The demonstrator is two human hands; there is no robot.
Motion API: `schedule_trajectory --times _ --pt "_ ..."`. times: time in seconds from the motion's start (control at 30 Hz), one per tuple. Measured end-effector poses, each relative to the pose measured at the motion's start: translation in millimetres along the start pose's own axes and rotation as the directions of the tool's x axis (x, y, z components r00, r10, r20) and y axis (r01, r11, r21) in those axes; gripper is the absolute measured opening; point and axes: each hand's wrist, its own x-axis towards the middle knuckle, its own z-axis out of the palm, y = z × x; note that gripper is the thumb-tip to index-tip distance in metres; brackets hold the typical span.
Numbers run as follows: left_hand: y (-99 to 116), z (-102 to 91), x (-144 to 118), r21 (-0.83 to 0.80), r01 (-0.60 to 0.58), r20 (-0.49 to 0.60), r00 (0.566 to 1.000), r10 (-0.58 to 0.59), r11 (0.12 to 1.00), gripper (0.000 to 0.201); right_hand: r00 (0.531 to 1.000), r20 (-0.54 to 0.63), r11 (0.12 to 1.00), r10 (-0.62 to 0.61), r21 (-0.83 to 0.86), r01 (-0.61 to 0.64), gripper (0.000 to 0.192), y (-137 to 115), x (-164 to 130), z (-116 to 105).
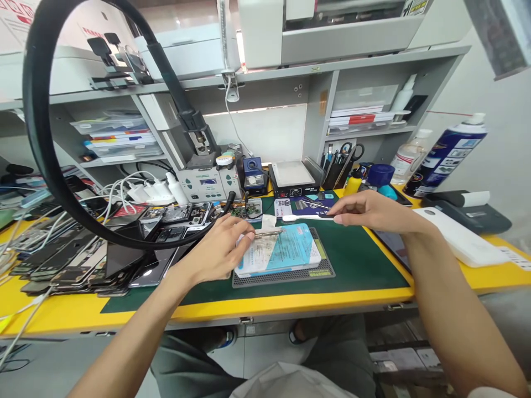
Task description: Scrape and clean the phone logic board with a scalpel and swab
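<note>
Seemingly mid-step, the left hand (219, 251) pinches tweezers (267, 233) over the blue packet (286, 251) on the grey mat (286, 273), centre of the worktop (62, 315). At two o'clock from it, the right hand (369, 213) grips a white tool (305, 217). Bringing both tips together at the packet's top edge calls for steady aim.

The mat (357, 260) is dark green on a yellow bench (62, 315). The flat pack (286, 251) is light blue and white, lying on a grey gridded pad (286, 276). The tool (305, 218) is white with a dark tip, and the spray can (448, 155) is blue and white.
</note>
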Motion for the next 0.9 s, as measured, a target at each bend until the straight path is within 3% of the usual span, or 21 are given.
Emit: schedule_trajectory --times 0.23,0.53,0.77,0.9 --pt "-23 -8.3 25 -0.203 0.102 0.008 0.995 -0.102 0.974 0.033 1.0 0.0 1.0 0.002 0.022 -0.002 0.067 -2 2 3" --pt "-40 -2.3 42 -0.438 0.165 0.087 0.986 -0.141 0.884 0.03 1.0 0.026 1.0 0.014 0.013 -0.014 0.065 -1 3 3" --pt "-37 9.7 31 -0.419 0.168 0.104 0.985 -0.136 0.892 0.028 0.991 0.128 0.999 0.039 -0.023 -0.036 0.057 -2 5 4" --pt "-40 16.4 30 -0.338 0.13 0.053 0.992 -0.119 0.932 0.026 0.985 0.169 0.998 0.043 -0.05 -0.035 0.053 -3 6 6"
